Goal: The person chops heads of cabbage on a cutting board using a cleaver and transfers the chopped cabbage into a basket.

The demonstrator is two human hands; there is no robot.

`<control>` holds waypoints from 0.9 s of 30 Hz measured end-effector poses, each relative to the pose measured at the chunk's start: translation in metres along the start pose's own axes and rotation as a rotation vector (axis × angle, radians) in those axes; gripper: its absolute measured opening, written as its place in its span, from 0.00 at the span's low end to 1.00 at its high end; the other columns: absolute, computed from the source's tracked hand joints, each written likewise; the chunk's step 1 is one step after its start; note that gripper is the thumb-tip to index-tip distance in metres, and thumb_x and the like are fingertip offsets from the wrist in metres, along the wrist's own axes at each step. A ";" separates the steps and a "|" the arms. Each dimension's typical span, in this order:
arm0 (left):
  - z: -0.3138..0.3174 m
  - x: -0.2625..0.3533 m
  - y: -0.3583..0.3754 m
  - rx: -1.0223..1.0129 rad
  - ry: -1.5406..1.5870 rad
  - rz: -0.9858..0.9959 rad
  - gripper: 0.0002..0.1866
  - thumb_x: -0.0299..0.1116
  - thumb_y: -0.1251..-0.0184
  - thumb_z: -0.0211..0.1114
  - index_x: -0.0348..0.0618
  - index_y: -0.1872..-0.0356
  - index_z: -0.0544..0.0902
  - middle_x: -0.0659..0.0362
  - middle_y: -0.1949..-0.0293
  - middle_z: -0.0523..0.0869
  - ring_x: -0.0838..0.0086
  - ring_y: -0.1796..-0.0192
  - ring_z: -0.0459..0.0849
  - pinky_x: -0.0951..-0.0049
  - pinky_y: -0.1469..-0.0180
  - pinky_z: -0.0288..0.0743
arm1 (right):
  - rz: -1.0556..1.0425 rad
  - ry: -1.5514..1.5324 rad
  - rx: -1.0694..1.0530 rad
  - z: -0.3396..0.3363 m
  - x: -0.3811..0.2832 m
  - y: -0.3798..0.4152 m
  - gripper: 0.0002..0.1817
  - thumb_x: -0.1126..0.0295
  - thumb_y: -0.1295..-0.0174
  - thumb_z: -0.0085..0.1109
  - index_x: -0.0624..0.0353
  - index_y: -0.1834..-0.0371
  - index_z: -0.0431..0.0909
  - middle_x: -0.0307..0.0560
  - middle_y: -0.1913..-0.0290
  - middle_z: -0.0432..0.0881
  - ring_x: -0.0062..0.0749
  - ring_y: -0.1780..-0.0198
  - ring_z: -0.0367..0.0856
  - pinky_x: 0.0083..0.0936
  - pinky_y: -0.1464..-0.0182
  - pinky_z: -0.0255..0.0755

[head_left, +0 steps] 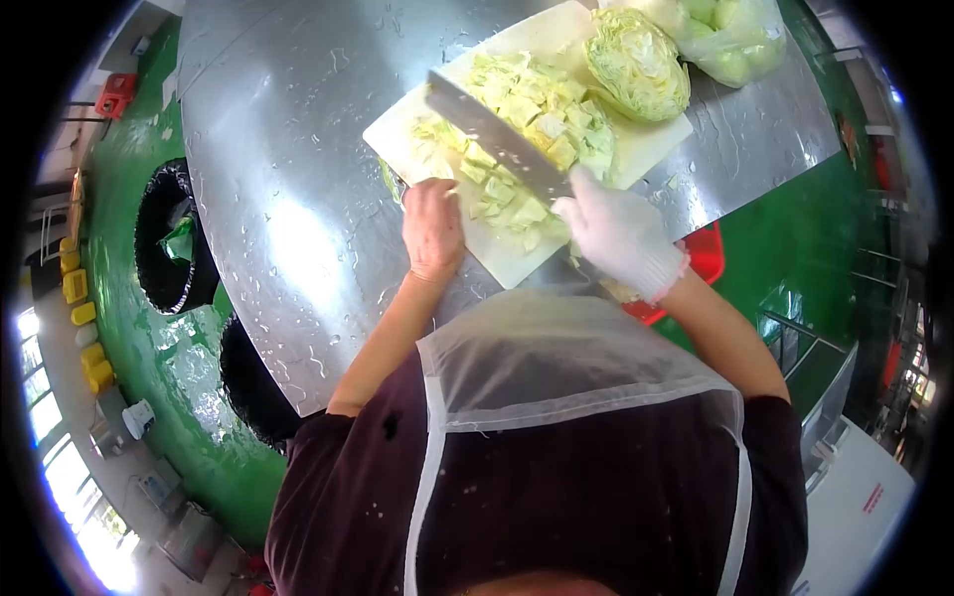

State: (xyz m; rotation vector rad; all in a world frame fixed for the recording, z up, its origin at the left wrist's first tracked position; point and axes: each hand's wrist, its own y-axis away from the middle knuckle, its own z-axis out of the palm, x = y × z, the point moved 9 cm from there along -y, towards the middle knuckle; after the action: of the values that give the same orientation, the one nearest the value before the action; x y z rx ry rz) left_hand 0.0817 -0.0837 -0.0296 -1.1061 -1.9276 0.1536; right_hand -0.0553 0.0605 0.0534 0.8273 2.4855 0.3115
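Note:
A broad-bladed kitchen knife (497, 137) slants across a white cutting board (651, 149). My right hand (616, 226), in a white glove, is closed round its handle. Chopped cabbage (537, 104) lies on the board on both sides of the blade, partly hidden by it. Bare, with its fingers curled, my left hand (433, 233) rests at the board's near left edge; what its fingertips press on is hidden. A cut cabbage piece (636, 68) sits at the far right of the board, cut side up.
Under the board is a wet steel table (288, 149). A clear bag of cabbages (730, 38) stands at the back right. A red container (706, 254) is below the table's right edge. Black-lined bins (164, 248) stand on the green floor at left.

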 end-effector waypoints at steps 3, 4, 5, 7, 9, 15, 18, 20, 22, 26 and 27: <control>-0.020 -0.017 0.009 0.156 0.049 -0.139 0.06 0.20 0.34 0.54 0.37 0.58 0.76 0.49 0.58 0.77 0.55 0.53 0.75 0.61 0.49 0.70 | -0.117 0.043 -0.034 0.020 -0.022 -0.006 0.11 0.63 0.31 0.46 0.59 0.57 0.68 0.58 0.72 0.82 0.58 0.68 0.82 0.50 0.66 0.72; -0.021 -0.023 0.008 0.168 0.039 -0.148 0.07 0.20 0.34 0.54 0.37 0.58 0.76 0.48 0.58 0.77 0.54 0.53 0.75 0.60 0.49 0.70 | -0.155 0.069 -0.041 0.029 -0.028 -0.011 0.09 0.65 0.31 0.45 0.59 0.58 0.69 0.56 0.73 0.82 0.57 0.68 0.83 0.49 0.66 0.73; -0.020 -0.028 0.007 0.179 0.028 -0.155 0.07 0.19 0.35 0.54 0.38 0.58 0.76 0.48 0.58 0.77 0.53 0.52 0.75 0.60 0.48 0.69 | -0.153 0.094 -0.056 0.044 -0.029 -0.021 0.09 0.65 0.31 0.46 0.59 0.57 0.68 0.57 0.72 0.82 0.56 0.68 0.83 0.49 0.67 0.73; -0.006 -0.033 0.006 0.114 0.014 -0.168 0.05 0.21 0.34 0.54 0.36 0.59 0.75 0.48 0.58 0.77 0.52 0.52 0.73 0.58 0.47 0.67 | -0.138 0.142 -0.082 0.067 -0.039 -0.035 0.10 0.64 0.31 0.47 0.60 0.56 0.67 0.58 0.72 0.82 0.55 0.68 0.83 0.48 0.67 0.73; 0.018 -0.031 0.003 0.015 -0.080 -0.159 0.05 0.23 0.32 0.53 0.36 0.59 0.75 0.48 0.58 0.76 0.53 0.52 0.72 0.57 0.46 0.67 | -0.119 0.147 -0.108 0.066 -0.041 -0.033 0.10 0.65 0.33 0.48 0.61 0.56 0.68 0.58 0.70 0.83 0.54 0.66 0.84 0.47 0.67 0.74; 0.021 -0.020 -0.001 -0.069 -0.111 -0.086 0.12 0.30 0.35 0.61 0.37 0.53 0.75 0.47 0.54 0.77 0.51 0.49 0.73 0.54 0.43 0.65 | -0.050 -0.027 -0.037 0.015 -0.020 -0.008 0.14 0.59 0.29 0.48 0.59 0.56 0.68 0.57 0.72 0.81 0.56 0.68 0.82 0.50 0.66 0.72; 0.023 -0.018 -0.025 -0.086 -0.126 -0.034 0.25 0.36 0.34 0.62 0.38 0.39 0.69 0.44 0.39 0.72 0.50 0.37 0.69 0.53 0.35 0.62 | 0.025 -0.005 0.194 -0.028 0.026 0.007 0.16 0.55 0.29 0.48 0.58 0.56 0.68 0.57 0.72 0.81 0.57 0.68 0.81 0.49 0.66 0.71; 0.040 -0.026 -0.045 -0.115 -0.106 -0.040 0.29 0.41 0.33 0.61 0.37 0.35 0.66 0.43 0.35 0.69 0.49 0.31 0.64 0.50 0.31 0.56 | 0.135 0.134 0.326 -0.038 0.075 0.005 0.13 0.57 0.30 0.48 0.55 0.55 0.68 0.57 0.71 0.82 0.57 0.66 0.82 0.51 0.64 0.71; 0.065 -0.044 -0.058 -0.281 -0.058 -0.150 0.44 0.58 0.34 0.59 0.36 0.28 0.57 0.41 0.29 0.63 0.48 0.24 0.54 0.45 0.25 0.44 | 0.222 0.203 0.280 -0.034 0.110 -0.004 0.11 0.59 0.31 0.46 0.54 0.55 0.69 0.58 0.69 0.82 0.59 0.64 0.82 0.53 0.62 0.71; 0.077 -0.032 -0.048 -0.463 0.085 -0.039 0.70 0.79 0.57 0.61 0.35 0.24 0.45 0.37 0.26 0.54 0.48 0.22 0.49 0.43 0.24 0.38 | 0.328 0.234 0.238 -0.031 0.133 -0.027 0.10 0.64 0.33 0.43 0.54 0.54 0.69 0.62 0.64 0.83 0.62 0.60 0.82 0.55 0.57 0.72; 0.073 -0.025 -0.040 -0.460 0.052 0.013 0.72 0.80 0.62 0.63 0.35 0.24 0.44 0.35 0.26 0.52 0.47 0.22 0.48 0.42 0.24 0.38 | 0.336 0.213 0.236 -0.026 0.135 -0.035 0.10 0.65 0.33 0.42 0.55 0.54 0.69 0.62 0.64 0.83 0.63 0.59 0.82 0.55 0.57 0.72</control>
State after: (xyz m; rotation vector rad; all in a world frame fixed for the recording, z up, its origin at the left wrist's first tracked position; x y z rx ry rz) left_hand 0.0080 -0.1043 -0.0698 -1.4024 -1.9598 -0.3249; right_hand -0.1800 0.1144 0.0109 1.3798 2.6062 0.2327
